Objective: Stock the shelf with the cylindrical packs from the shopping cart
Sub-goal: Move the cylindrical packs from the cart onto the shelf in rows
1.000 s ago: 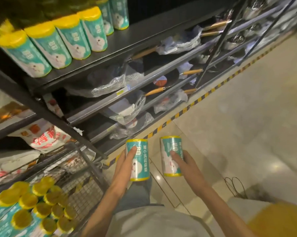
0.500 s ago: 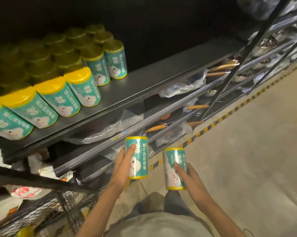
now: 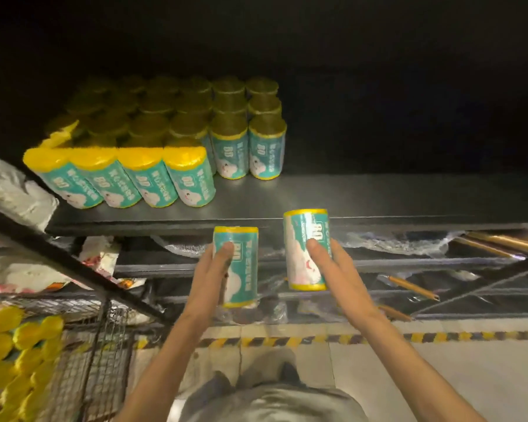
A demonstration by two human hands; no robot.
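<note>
Left hand [image 3: 214,269] gripping upright pack [image 3: 236,266], right hand [image 3: 332,263] gripping second pack [image 3: 305,249], centre frame. Long axes vertical. Bare shelf [image 3: 378,196] just above and beyond; right pack nearer its edge. Stocked rows [image 3: 195,147] upper left.

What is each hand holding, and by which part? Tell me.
The left hand grips one cylindrical pack around its side; the right hand grips another pack around its side, mid-height. Both packs are upright.
</note>
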